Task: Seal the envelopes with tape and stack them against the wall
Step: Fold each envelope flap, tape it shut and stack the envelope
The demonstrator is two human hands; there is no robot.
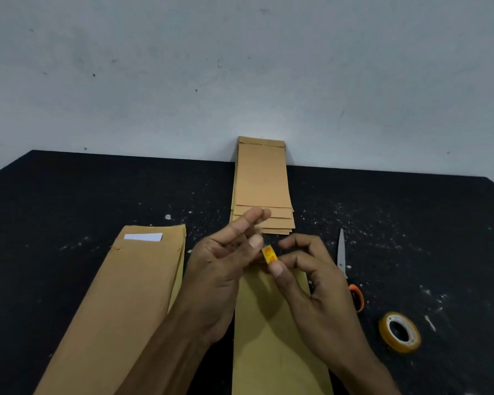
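My left hand (pixel 220 269) and my right hand (pixel 311 280) meet above a brown envelope (pixel 268 337) lying lengthwise in front of me. Between them is a short tape strip (pixel 269 254) with an orange-yellow end. My right thumb and forefinger pinch that coloured end. My left thumb and fingertips hold the strip's clear upper part, which is hard to make out. A stack of brown envelopes (pixel 261 181) leans against the wall (pixel 240 81) just beyond my hands.
A pile of brown envelopes (pixel 126 295) lies at the left, with white paper (pixel 143 237) showing at its top. Scissors (pixel 341 252) with an orange handle and a tape roll (pixel 399 332) lie at the right on the black table (pixel 54 195).
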